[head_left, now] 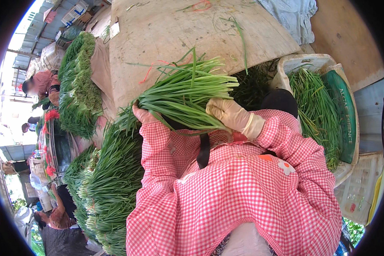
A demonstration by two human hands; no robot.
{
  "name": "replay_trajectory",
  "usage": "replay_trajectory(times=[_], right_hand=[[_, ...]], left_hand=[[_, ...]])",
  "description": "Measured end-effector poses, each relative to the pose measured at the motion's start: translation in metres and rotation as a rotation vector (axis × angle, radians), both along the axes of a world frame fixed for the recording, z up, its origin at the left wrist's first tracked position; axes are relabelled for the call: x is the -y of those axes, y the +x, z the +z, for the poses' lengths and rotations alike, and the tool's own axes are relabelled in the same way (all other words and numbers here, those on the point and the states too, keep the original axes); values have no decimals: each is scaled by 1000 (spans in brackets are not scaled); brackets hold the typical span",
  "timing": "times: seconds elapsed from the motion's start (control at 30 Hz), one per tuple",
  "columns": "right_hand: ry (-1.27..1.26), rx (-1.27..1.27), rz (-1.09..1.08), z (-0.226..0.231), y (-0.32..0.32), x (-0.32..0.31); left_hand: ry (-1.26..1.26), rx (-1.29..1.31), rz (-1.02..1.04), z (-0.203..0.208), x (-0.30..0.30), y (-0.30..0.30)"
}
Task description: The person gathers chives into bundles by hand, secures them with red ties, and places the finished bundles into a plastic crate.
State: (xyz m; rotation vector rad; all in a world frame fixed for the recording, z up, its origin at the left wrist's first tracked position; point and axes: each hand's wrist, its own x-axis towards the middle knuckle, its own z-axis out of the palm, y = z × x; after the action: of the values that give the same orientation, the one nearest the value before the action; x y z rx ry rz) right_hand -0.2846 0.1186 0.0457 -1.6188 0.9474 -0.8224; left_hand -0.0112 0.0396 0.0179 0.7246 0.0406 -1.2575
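Left hand grips the bunch from 8 o'clock, right hand curls at 4, hold unclear; best squeeze lightly, stem ends even.

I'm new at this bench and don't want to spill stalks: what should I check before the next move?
1. Left hand at the bunch: ok, it is at the leafy end, though leaves hide some fingers.
2. Right hand at the bunch: ok, gloved and curled in by the pale stems.
3. Tie around the bunch: cannot tell; none shows, but hands and leaves cover parts.
4. Red string near the bunch: ok, on the board just beyond it.
5. Board free of strays: not ok, a loose stalk lies toward its right.
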Motion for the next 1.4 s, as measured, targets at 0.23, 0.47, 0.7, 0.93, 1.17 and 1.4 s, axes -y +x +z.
replay_trajectory(times=[0.23,0.47,0.7,0.93,1.17,1.4], right_hand=[[-17,18,-7,-17,14,11],[106,440,-155,-7,37,22],[215,538,43,13,14,18],[410,644,-84,10,-23,17],[673,1320,-203,33,-100,8],[335,452,-552,10,-182,22]], left_hand=[[-51,32,22,5,-6,-9],[-186,100,-40,20,-14,-27],[-340,55,-193,26,-20,-21],[-200,119,-117,13,-14,-2],[-33,13,115,4,-5,33],[-74,84,98,0,5,64]])
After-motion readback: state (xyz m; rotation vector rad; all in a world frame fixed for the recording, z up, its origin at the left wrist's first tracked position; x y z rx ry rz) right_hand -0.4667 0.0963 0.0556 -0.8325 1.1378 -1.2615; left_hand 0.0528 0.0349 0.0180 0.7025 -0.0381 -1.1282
